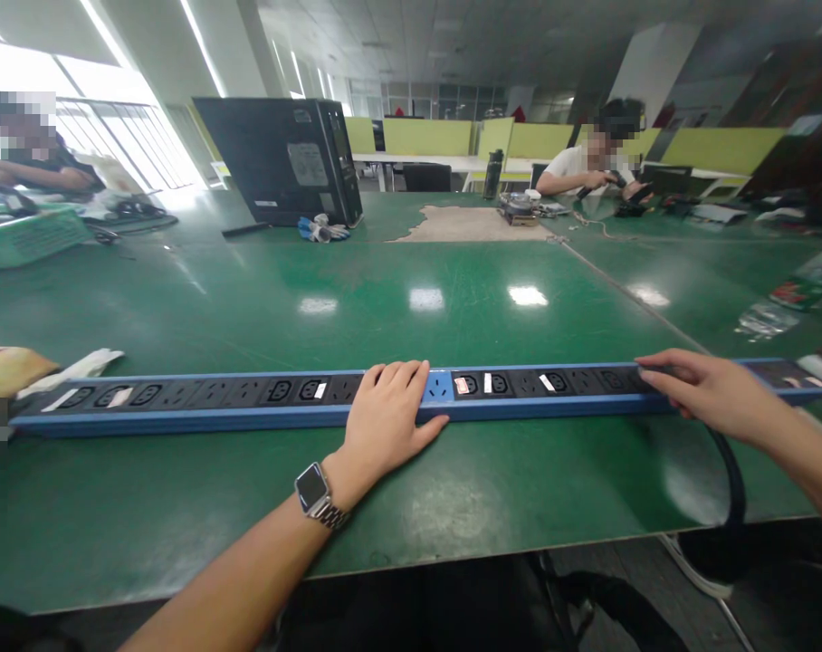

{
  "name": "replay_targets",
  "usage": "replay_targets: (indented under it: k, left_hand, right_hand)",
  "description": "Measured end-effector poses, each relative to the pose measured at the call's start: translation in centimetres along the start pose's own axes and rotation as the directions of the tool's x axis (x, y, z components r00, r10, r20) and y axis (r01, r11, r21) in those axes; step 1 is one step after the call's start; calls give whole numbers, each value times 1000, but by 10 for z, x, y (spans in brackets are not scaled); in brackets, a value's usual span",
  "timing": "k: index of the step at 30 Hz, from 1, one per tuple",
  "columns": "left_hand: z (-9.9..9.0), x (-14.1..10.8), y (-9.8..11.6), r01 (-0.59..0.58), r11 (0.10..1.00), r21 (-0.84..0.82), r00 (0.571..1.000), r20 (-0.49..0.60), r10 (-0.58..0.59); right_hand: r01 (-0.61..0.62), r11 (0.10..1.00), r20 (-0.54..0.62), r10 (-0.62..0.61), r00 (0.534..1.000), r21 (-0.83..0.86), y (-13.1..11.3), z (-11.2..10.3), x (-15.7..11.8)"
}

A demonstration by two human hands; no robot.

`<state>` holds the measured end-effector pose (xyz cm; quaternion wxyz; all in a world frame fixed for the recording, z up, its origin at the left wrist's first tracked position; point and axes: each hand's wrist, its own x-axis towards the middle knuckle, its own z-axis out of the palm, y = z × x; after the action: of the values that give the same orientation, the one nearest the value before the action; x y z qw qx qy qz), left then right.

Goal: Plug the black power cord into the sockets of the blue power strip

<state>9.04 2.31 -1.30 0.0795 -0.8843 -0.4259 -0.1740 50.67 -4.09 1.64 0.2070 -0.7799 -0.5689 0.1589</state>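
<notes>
A long blue power strip (248, 418) with black outlets and one blue outlet lies across the green table. Near its middle, my left hand (390, 403) is laid over it, fingers curled over the far edge and thumb along the near side. My right hand (710, 389) is at the strip's right part, thumb and fingertips pinched together just over the black outlet face. Whatever is between those fingertips is too small to make out. Below that hand a thick black cable (730, 480) runs down over the table's near edge. Small white labels and one red-and-white sticker (462, 386) mark some outlets.
A black computer tower (275, 163) stands at the back left with gloves (322, 228) beside it. One person (594, 167) sits across the table, another (31, 154) at far left by a green basket (31, 237). A plastic bottle (791, 294) lies at right.
</notes>
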Motion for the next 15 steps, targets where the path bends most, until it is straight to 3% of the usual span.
replay_targets:
  k: [5, 11, 15]
  left_hand:
    - [-1, 0, 0, 2, 1000, -2, 1000, 1, -2]
    - [1, 0, 0, -2, 1000, -10, 1000, -17, 2]
    - [1, 0, -1, -6, 1000, -2, 1000, -18, 6]
  right_hand:
    - [45, 994, -143, -58, 988, -98, 5, 8, -7]
    - [57, 997, 47, -54, 997, -61, -2, -7, 11]
    - [45, 997, 113, -38, 993, -62, -8, -15, 24]
